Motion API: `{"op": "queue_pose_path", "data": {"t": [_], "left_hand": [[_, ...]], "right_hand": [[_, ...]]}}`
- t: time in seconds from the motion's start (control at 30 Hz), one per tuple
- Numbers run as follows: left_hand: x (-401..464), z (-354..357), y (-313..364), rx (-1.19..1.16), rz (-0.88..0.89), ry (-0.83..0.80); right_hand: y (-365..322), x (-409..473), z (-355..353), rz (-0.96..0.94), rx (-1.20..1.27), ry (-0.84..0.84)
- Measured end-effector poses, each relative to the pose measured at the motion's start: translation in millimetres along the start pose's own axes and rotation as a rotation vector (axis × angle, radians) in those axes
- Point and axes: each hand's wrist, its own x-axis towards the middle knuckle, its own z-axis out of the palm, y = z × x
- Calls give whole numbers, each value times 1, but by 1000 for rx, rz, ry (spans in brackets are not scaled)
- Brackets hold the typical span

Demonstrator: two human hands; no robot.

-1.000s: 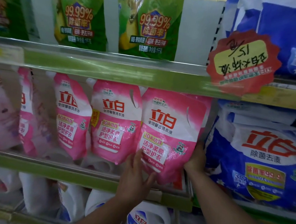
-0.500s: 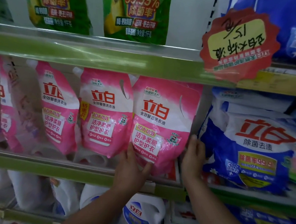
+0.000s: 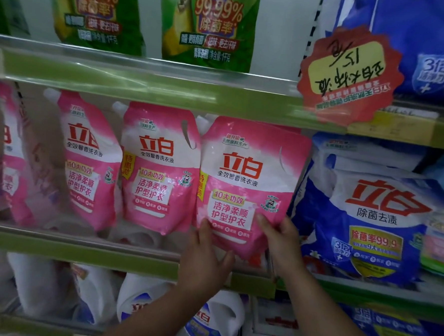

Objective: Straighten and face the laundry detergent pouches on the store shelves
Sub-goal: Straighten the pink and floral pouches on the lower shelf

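Observation:
Several pink detergent pouches stand in a row on the middle shelf (image 3: 80,248). The rightmost pink pouch (image 3: 243,179) faces front, tilted slightly to the right. My left hand (image 3: 205,255) holds its lower left corner, thumb on the bottom edge and fingers up the side. My right hand (image 3: 280,236) grips its lower right edge, thumb on the front face. A second pink pouch (image 3: 158,169) stands just left of it, a third pink pouch (image 3: 89,159) further left.
Blue detergent bags (image 3: 373,224) press against the held pouch's right side. Green pouches (image 3: 211,27) stand on the shelf above, whose rail carries a red price tag (image 3: 350,71). White jugs (image 3: 214,320) fill the shelf below.
My right hand has come from behind the pouch's right edge onto its front lower corner. The pouch now sits a little more upright and forward.

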Motion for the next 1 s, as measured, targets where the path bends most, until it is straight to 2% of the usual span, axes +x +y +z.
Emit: {"op": "queue_pose_path", "data": {"t": [0.2, 0.5, 0.77, 0.9, 1.0], "left_hand": [[7, -11, -5, -83, -38, 79], [20, -18, -2, -288, -20, -55], [14, -11, -1, -313, 20, -97], [11, -13, -1, -307, 35, -94], [12, -17, -2, -387, 7, -116]], "right_hand": [[-3, 14, -11, 41, 31, -38], [-4, 20, -13, 44, 142, -43], [-2, 13, -9, 21, 222, 139], [-2, 8, -5, 11, 217, 168], [-2, 7, -4, 7, 205, 169]]}}
